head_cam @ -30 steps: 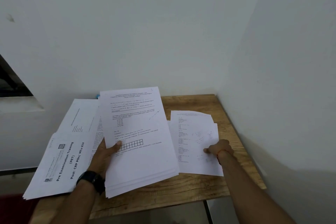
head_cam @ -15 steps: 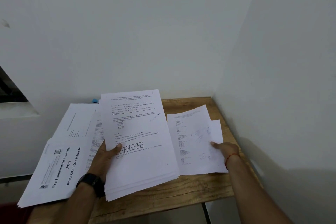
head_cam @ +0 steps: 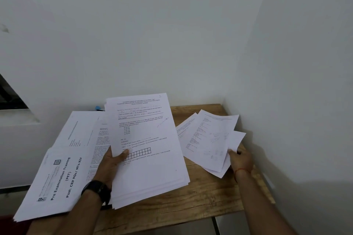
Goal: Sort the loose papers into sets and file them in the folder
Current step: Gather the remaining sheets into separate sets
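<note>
The left hand (head_cam: 112,164) grips a thick stack (head_cam: 145,158) of printed pages, thumb on top and fingers hidden beneath, holding it over the middle of the table (head_cam: 191,196) with its lower end reaching towards the front edge. The right hand (head_cam: 241,160) pinches a small set of sheets (head_cam: 208,139) by their near corner, close to the table's right edge. These sheets are fanned and skewed, so a one-corner pinch could let the lower ones slide free or crease, and two sets might get mixed. The thick stack is held from one side only. Its loose lower edges are already splayed, and a slackened thumb would probably spill pages onto the table or off the front. The title-page pile (head_cam: 57,177) looks the most precarious, since it overhangs the table's front-left corner, just beside the left forearm, where a nudge could tip it to the floor. A blue corner (head_cam: 98,108) peeks out at the back edge. I cannot tell whether it is the folder.
</note>
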